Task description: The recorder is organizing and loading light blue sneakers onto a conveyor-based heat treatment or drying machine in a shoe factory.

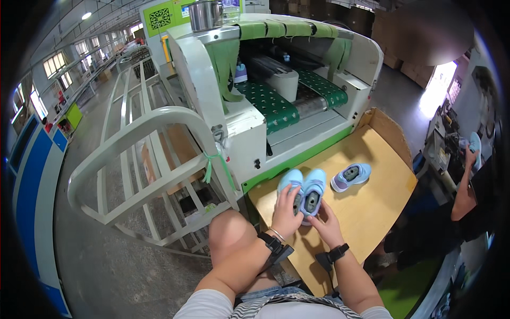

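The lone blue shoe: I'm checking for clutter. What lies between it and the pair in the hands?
Only bare wooden tabletop lies between the lone shoe and the held pair, as the head view shows.

1. A green sign with a dark square ornament stands upright behind the machine, at its far left corner.
2. A blue-and-white label sits just right of that sign, beside the metal pot on the machine's top.
3. Stacked brown cartons stand on the floor well beyond the machine's far right side.
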A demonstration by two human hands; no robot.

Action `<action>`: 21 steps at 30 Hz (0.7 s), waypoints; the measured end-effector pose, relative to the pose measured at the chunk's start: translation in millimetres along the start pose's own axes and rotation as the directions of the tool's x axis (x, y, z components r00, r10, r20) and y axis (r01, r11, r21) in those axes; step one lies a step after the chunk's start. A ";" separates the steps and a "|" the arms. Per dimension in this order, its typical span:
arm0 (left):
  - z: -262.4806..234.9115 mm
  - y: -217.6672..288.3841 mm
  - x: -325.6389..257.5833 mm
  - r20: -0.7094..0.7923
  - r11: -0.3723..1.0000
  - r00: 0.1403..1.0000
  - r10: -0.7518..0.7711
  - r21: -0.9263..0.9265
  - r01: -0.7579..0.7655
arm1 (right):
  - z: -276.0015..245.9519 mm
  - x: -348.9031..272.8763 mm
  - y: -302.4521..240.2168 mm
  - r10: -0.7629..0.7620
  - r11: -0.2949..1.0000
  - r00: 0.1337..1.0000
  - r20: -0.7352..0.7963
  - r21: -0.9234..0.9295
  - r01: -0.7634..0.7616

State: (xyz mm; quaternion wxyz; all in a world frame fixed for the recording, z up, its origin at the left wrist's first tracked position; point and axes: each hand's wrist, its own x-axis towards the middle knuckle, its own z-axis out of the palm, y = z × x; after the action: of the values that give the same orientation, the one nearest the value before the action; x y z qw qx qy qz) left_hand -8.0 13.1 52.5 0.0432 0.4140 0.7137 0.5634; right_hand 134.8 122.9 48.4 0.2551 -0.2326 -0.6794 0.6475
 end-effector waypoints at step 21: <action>-7.1 -11.8 6.4 -0.041 0.882 0.979 0.200 0.443 -0.161 | -87.3 172.0 0.0 0.104 0.767 0.770 -0.629 -0.442 -0.465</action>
State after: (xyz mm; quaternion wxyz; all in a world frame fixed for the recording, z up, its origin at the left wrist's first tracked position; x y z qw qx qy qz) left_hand -22.3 11.5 47.7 -0.1337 0.4534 0.7813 0.4075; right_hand 60.3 300.5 58.9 0.2567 -0.5865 -0.6873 0.3431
